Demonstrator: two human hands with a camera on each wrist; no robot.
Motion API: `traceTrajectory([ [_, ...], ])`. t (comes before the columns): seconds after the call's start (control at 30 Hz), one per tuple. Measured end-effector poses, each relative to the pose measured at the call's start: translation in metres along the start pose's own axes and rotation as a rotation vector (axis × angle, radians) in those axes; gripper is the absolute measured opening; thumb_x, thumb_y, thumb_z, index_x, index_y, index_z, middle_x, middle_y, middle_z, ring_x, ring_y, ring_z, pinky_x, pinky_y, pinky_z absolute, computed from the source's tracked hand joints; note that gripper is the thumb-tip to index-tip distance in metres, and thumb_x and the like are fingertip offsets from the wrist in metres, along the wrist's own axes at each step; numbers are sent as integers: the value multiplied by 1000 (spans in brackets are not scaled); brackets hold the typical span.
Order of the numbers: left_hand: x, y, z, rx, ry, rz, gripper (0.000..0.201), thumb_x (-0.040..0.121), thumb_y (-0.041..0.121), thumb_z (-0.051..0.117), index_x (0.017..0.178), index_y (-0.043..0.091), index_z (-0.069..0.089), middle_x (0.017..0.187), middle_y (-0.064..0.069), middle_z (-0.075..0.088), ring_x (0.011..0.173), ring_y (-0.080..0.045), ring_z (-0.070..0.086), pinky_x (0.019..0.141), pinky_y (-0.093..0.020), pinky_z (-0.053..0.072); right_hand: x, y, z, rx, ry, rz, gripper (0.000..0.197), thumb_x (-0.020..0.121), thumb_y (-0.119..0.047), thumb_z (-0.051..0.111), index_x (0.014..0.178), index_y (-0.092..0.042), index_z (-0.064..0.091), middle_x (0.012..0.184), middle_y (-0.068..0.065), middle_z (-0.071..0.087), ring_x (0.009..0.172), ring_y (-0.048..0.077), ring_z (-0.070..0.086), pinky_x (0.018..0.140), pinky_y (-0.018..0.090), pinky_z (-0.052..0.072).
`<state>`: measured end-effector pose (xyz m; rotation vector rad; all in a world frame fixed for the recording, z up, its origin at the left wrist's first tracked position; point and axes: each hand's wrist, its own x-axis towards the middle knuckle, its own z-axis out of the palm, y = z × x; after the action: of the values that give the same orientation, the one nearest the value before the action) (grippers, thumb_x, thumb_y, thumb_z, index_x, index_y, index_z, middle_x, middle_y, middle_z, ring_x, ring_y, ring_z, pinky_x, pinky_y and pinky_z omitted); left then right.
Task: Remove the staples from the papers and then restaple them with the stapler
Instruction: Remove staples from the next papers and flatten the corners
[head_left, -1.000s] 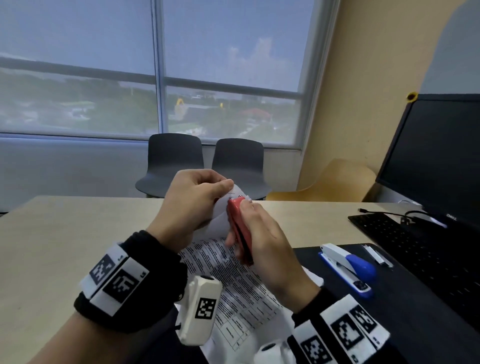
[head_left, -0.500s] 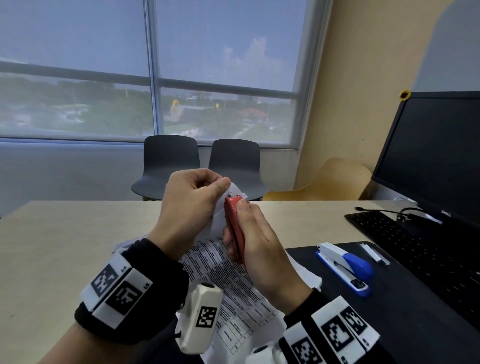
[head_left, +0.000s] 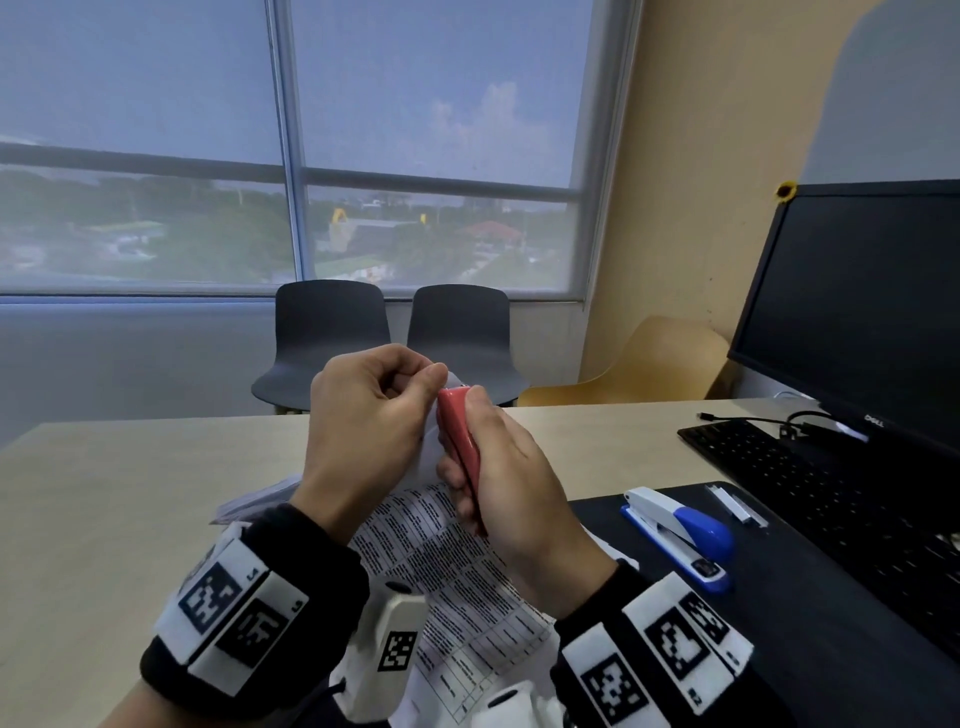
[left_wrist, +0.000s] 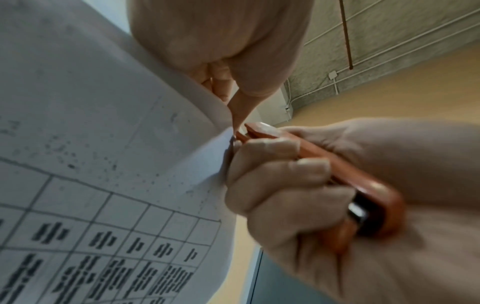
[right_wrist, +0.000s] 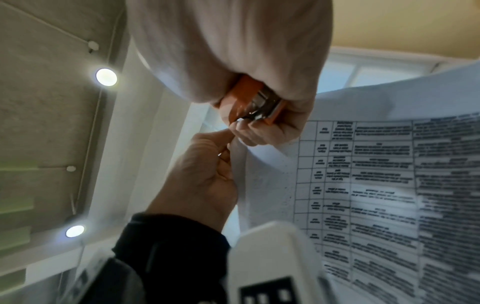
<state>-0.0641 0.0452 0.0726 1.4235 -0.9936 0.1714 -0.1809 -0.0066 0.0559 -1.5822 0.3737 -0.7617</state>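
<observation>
The left hand (head_left: 363, 415) is pinching the papers' (head_left: 447, 566) top corner above the worktop (head_left: 104, 493); the right hand (head_left: 514, 488) is gripping a slim red remover (head_left: 460, 441) against it. Only the right wrist view is showing its metal tip (right_wrist: 255, 109). A blue-and-white stapler (head_left: 680, 535) is lying on the right

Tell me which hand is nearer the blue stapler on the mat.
Right. The right hand, gripping the red staple remover, is beside the blue stapler; the left hand, pinching the papers, is farther off.
</observation>
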Motion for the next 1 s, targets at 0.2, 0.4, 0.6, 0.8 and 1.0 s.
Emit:
traceTrajectory([
  [0.2, 0, -6, 3, 9, 30, -37, 16, 88, 21, 73, 72, 19, 74, 55, 8, 62, 52, -9, 54, 56, -32, 47, 6, 12, 11, -30, 71, -69, 45, 100, -60, 31, 91, -23, 55, 68, -8, 51, 57, 4, 45, 56, 23, 37],
  [0.4, 1, -2, -2, -95, -11, -121, 14, 89, 21, 73, 77, 14, 77, 62, 1, 70, 57, -14, 59, 59, -35, 50, -3, 17, 10, -264, 121, -371, 33, 103, -41, 39, 98, -11, 53, 70, -6, 55, 62, 2, 53, 55, 16, 41],
  [0.6, -1, 1, 0, -112, -10, -153, 16, 91, 20, 71, 77, 14, 76, 68, -3, 72, 62, -12, 61, 62, -32, 52, 2, 23, 10, -213, 140, -382, 45, 100, -50, 34, 91, -11, 54, 64, -5, 50, 57, 4, 46, 53, 26, 39],
  [0.8, -4, 2, 5, -51, 26, -118, 19, 93, 21, 68, 77, 11, 74, 67, -12, 71, 51, -10, 61, 55, -27, 50, 7, 29, 12, 48, 99, -185, 48, 100, -57, 27, 86, -19, 53, 63, -7, 49, 56, 6, 45, 55, 22, 37],
  [1.0, -4, 1, 6, -42, 41, -122, 18, 92, 21, 70, 76, 13, 75, 66, -8, 71, 55, -7, 60, 57, -25, 49, 8, 31, 19, -38, 181, -259, 56, 94, -66, 31, 92, -17, 57, 66, -5, 59, 63, 9, 57, 59, 34, 49],
])
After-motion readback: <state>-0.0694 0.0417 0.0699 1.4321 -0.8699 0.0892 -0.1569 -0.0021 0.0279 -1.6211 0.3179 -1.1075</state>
